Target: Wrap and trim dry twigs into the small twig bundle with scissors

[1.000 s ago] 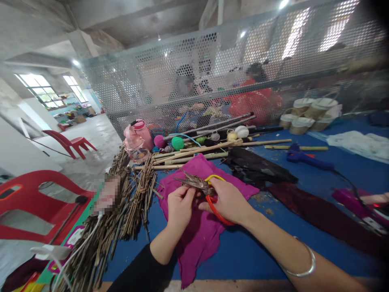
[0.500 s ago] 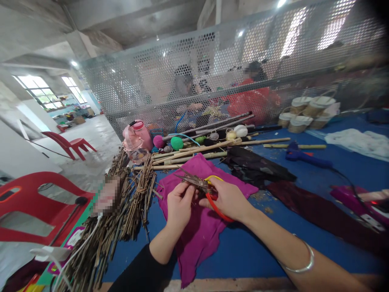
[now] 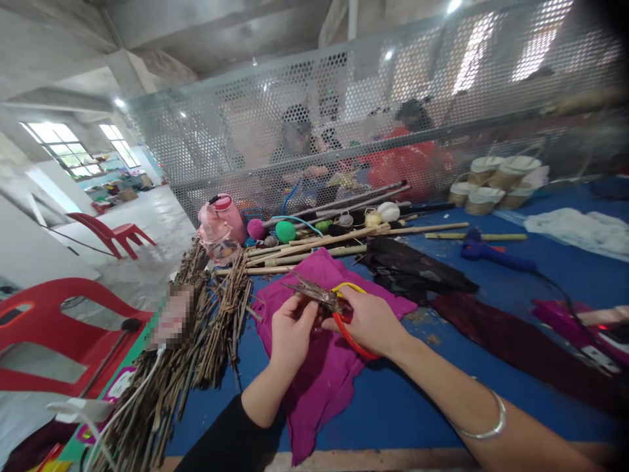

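My right hand (image 3: 371, 321) is wrapped around the handles of a pair of scissors (image 3: 320, 296), one handle loop yellow and the other red. The blades point left, slightly parted, and pass just over the fingertips of my left hand (image 3: 293, 331). That hand is closed in a pinch. Something small and brown, perhaps twig pieces, shows around the blades, but the fingers and scissors mostly cover it. Both hands are above a magenta cloth (image 3: 324, 393) spread on the blue tabletop (image 3: 393, 413).
Bundles of thin twigs (image 3: 216, 341) lie at the left. Behind the cloth are bamboo sticks (image 3: 422, 228), yarn balls (image 3: 285, 231) and a pink bottle (image 3: 230, 219). Dark fabric (image 3: 413, 269), a blue glue gun (image 3: 496, 255) and small baskets (image 3: 484, 200) occupy the right. Two people sit beyond the mesh panel (image 3: 221, 157).
Almost nothing differs. The scissor blades look slightly shifted and parted a little differently, and both hands stay in nearly the same place over the cloth.
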